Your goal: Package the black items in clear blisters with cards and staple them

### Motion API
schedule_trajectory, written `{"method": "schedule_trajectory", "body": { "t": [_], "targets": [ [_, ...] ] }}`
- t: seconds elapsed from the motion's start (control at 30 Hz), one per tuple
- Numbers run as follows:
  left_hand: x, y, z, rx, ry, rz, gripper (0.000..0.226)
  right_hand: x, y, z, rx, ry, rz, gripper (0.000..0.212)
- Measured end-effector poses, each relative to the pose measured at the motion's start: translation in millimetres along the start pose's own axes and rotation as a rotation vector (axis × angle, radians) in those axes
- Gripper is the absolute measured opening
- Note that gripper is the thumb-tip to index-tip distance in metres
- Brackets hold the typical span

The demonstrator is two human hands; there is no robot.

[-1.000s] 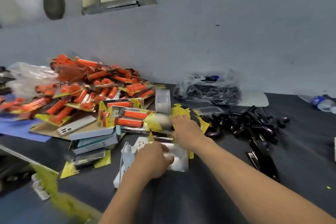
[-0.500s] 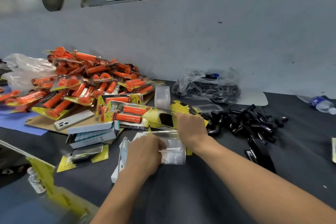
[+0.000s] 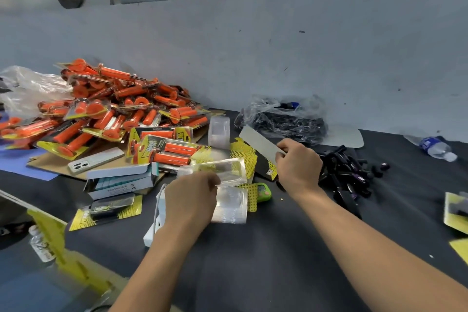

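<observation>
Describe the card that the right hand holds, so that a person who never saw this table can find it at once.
Start at the big heap of orange packaged items on the left of the dark table, then go right to the pile of loose black items. Between them, the right hand lifts one card. Unlike the yellow cards lying flat beneath, it shows a plain grey back.

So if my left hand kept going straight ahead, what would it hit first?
Probably the clear blister that the left hand already grips at its near edge; beyond it lie the yellow cards, though depth is unclear.
</observation>
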State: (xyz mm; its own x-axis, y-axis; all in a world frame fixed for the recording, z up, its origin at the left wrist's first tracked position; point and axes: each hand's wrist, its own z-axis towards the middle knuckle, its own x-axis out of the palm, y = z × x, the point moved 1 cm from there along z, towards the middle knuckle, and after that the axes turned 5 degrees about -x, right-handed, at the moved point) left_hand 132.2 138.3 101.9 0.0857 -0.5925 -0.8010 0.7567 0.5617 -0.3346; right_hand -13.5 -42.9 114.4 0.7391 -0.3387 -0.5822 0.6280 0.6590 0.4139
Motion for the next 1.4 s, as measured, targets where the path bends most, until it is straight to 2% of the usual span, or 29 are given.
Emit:
{"method": "schedule_trajectory", "body": {
  "t": [0.07, 0.1, 0.17, 0.23, 0.3, 0.4, 0.47, 0.53, 0.6, 0.67, 0.77, 0.8, 0.87, 0.97, 1.0, 1.07, 1.1, 1.13, 1.23, 1.3, 1.4],
  "targets": [
    [0, -4, -2, 0.006, 0.001, -0.009, 0.017, 4, 18, 6, -0.115, -0.017, -0.058, 0.015],
    [1, -5, -1, 0.004, 0.029, -0.003, 0.017, 9, 28, 7, -0.231, 0.042, -0.134, 0.019],
    [2, -4, 2, -0.015, 0.108, 0.011, 0.016, 27, 42, -1, -0.429, 0.329, -0.257, 0.026],
    [4, 1, 5, -0.040, 0.156, 0.005, 0.012, 39, 41, -4, -0.365, 0.524, -0.207, 0.030],
    [6, 5, 7, -0.051, 0.167, -0.009, 0.007, 40, 33, -6, -0.229, 0.493, -0.053, 0.032],
    [9, 8, 7, -0.025, 0.172, -0.014, 0.009, 22, 17, -6, -0.087, 0.175, 0.069, 0.025],
    [11, 9, 7, -0.002, 0.177, -0.035, 0.014, 6, 1, -6, -0.012, 0.057, 0.069, 0.022],
    [13, 10, 7, 0.005, 0.178, -0.060, 0.016, -7, -17, -13, 0.024, 0.038, 0.005, 0.018],
    [15, 11, 8, -0.005, 0.194, -0.061, 0.022, -15, -32, -36, -0.050, 0.015, -0.142, 0.016],
    [18, 9, 7, -0.021, 0.216, -0.066, 0.029, -15, -41, -69, -0.181, 0.079, -0.302, 0.022],
    [19, 2, 7, -0.016, 0.201, -0.059, 0.028, -3, -54, -115, -0.133, 0.427, -0.408, 0.029],
    [19, -1, 6, -0.012, 0.189, -0.056, 0.025, -2, -58, -123, -0.095, 0.467, -0.380, 0.029],
    [20, -4, 6, -0.025, 0.184, -0.066, 0.021, -5, -58, -126, -0.034, 0.426, -0.276, 0.023],
    [23, -6, 6, -0.080, 0.231, -0.130, 0.017, -15, -38, -117, 0.090, 0.354, 0.057, 0.015],
    [25, -7, 5, -0.089, 0.249, -0.146, 0.018, -18, -24, -111, 0.210, 0.396, 0.266, 0.014],
    [27, -9, 3, -0.062, 0.257, -0.139, 0.017, -15, 3, -94, 0.559, 0.472, 0.746, 0.030],
    [28, -10, 1, -0.031, 0.242, -0.118, 0.016, -13, 14, -88, 0.701, 0.503, 0.913, 0.037],
    [27, -10, -2, -0.002, 0.223, -0.101, 0.016, -11, 22, -81, 0.766, 0.533, 0.989, 0.039],
    [29, -3, -7, 0.062, 0.243, -0.145, 0.020, -8, 32, -77, 0.725, 0.598, 0.920, 0.017],
    [30, 4, -8, 0.069, 0.287, -0.305, 0.028, -3, 29, -79, 0.723, 0.547, 0.877, 0.009],
    [26, 9, -8, -0.001, 0.213, -0.591, 0.060, 1, 23, -82, 0.698, 0.437, 0.773, 0.007]
  ]
}}
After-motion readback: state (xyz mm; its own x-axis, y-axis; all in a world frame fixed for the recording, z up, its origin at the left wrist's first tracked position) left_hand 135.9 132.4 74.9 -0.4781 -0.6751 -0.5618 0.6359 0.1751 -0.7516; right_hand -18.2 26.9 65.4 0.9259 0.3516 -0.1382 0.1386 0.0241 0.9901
